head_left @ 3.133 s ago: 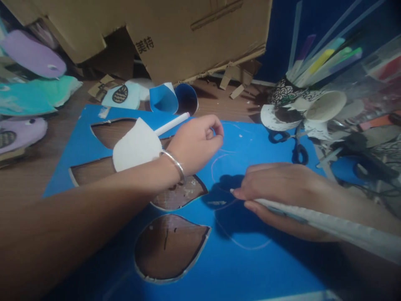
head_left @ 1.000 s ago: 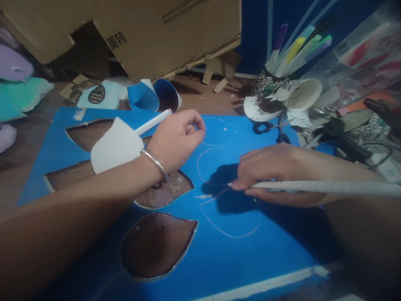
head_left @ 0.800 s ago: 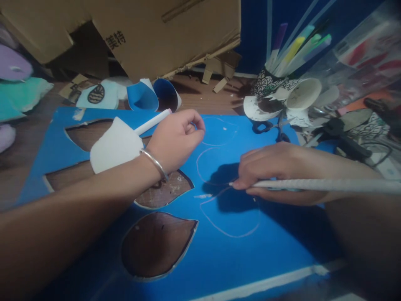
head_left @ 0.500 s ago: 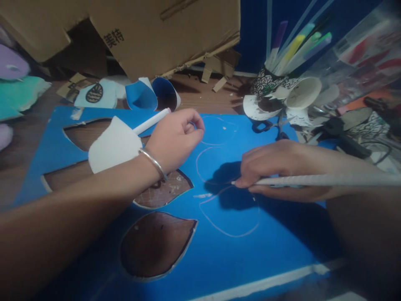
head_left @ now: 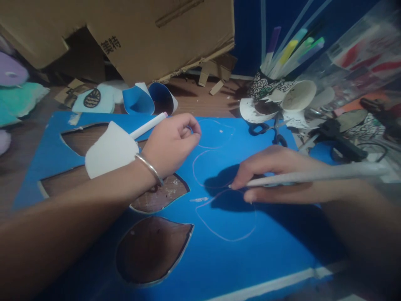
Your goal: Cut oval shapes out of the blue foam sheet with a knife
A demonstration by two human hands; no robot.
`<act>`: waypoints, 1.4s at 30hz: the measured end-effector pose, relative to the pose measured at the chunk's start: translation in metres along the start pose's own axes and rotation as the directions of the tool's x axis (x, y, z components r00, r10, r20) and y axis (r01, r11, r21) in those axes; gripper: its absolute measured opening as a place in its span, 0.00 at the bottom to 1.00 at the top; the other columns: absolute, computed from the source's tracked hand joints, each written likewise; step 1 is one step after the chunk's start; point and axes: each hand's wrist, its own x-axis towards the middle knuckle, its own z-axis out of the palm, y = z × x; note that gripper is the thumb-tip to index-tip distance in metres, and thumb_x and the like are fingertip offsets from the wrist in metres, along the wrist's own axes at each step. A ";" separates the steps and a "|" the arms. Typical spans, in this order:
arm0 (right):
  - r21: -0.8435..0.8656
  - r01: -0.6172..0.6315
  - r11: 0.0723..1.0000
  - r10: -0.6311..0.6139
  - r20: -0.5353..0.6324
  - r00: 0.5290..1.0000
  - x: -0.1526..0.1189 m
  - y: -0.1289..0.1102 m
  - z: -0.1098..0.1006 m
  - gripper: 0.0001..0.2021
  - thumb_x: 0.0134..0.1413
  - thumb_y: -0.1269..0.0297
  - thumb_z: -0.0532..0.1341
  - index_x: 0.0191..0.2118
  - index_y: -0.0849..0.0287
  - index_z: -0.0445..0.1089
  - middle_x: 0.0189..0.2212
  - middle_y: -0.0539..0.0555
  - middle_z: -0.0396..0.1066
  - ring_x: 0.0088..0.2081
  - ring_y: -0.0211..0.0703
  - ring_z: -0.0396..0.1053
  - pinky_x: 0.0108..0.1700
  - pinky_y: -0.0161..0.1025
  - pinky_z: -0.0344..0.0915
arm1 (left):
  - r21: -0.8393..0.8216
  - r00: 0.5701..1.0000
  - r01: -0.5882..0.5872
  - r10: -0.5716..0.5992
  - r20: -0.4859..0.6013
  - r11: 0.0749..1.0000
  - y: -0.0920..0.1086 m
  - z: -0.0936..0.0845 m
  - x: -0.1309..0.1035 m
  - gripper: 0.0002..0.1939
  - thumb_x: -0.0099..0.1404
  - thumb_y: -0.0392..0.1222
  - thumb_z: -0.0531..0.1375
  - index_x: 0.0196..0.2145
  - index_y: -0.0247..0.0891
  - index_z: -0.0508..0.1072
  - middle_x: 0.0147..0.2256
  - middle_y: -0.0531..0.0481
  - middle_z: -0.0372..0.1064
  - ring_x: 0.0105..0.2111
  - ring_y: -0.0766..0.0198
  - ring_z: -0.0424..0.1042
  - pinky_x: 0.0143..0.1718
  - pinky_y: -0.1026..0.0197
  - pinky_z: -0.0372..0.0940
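My right hand [head_left: 275,171] grips a long white pen-like tool [head_left: 300,176], its tip at a drawn outline on the blue board [head_left: 225,267]. My left hand [head_left: 173,142], fingers curled in, rests over the board; whether it holds anything small is hidden. Several pale rounded outlines are drawn right of it. Beside my left wrist lie a white petal-shaped piece [head_left: 109,150] and a white marker [head_left: 148,125]. Petal-shaped holes [head_left: 155,248] in the board show brown wood beneath.
Cardboard [head_left: 134,37] stands at the back. Blue curled pieces [head_left: 138,99] lie behind the board. At the right are black scissors [head_left: 277,133], a patterned cup of markers [head_left: 261,83], a white paper cup [head_left: 299,95] and a black tool [head_left: 338,138].
The whole view has shifted slightly, with things a little lower and further left. My right thumb has moved away from the pen tip, and the pen's tilt has changed slightly.
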 end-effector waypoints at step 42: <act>0.084 0.054 0.995 0.006 -0.590 0.807 -0.003 0.017 0.040 0.02 0.51 0.64 0.56 0.30 0.53 0.61 0.18 0.49 0.67 0.24 0.38 0.69 0.20 0.30 0.63 | 0.207 0.995 0.098 -0.092 -0.041 0.973 0.006 -0.002 0.005 0.04 0.52 0.34 0.55 0.22 0.41 0.66 0.12 0.61 0.55 0.13 0.74 0.53 0.14 0.70 0.49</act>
